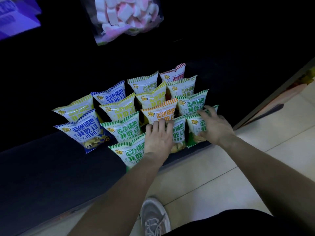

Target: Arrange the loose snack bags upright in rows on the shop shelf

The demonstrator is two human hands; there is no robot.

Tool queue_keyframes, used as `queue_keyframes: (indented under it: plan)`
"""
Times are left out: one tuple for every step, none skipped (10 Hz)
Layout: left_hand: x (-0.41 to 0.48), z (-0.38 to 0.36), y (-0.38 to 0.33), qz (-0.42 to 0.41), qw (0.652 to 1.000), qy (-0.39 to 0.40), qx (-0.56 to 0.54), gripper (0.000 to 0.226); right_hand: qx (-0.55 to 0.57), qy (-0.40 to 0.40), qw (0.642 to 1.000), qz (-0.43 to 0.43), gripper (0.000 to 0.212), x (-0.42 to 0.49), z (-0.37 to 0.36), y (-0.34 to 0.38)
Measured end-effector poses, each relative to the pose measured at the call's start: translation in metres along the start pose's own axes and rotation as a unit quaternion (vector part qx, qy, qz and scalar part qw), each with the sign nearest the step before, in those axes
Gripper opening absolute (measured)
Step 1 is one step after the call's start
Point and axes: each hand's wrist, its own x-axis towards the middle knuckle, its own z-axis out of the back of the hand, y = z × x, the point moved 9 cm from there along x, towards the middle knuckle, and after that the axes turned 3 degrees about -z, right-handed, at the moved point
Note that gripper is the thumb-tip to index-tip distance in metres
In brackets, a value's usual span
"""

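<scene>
Several snack bags stand upright in rows on a low dark shelf [51,167]. They come in blue [85,132], yellow-green [119,108], orange [162,111] and green [124,130]; a red-striped one [175,74] is at the back. My left hand [159,138] lies on a green bag [178,133] in the front middle, fingers curled over its top. My right hand [214,125] grips the rightmost front green bag [196,130], thumb at its lower side and fingers over its top. Another green bag [131,154] stands at the shelf's front edge, below my left wrist.
A clear bag of pink and white marshmallows [126,16] hangs above the shelf. A blue-lit panel [15,17] is at the upper left. The shelf's right end panel [272,99] runs diagonally. Pale floor tiles [213,176] and my grey shoe [155,217] lie below.
</scene>
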Motion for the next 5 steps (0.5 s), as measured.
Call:
queue_keyframes:
  plan:
    - [0.001,0.000,0.002,0.005,1.000,0.010,-0.006,0.083,-0.028,0.002,0.999,-0.016,0.091,-0.003,0.004,0.005]
    - [0.001,0.005,0.003,0.003,1.000,0.011,-0.018,0.086,-0.069,-0.001,0.997,-0.035,0.093,-0.009,0.011,0.011]
    - [-0.001,0.005,0.009,0.000,0.998,0.031,-0.047,0.094,-0.113,-0.008,0.993,-0.041,0.092,-0.016,0.023,0.018]
    - [-0.009,0.020,0.021,-0.011,0.998,0.017,-0.067,0.089,-0.164,-0.040,0.985,-0.035,0.087,-0.023,0.043,0.029]
    - [-0.019,0.031,0.040,-0.001,0.997,0.021,-0.074,0.086,-0.180,-0.053,0.981,-0.037,0.083,-0.026,0.062,0.039]
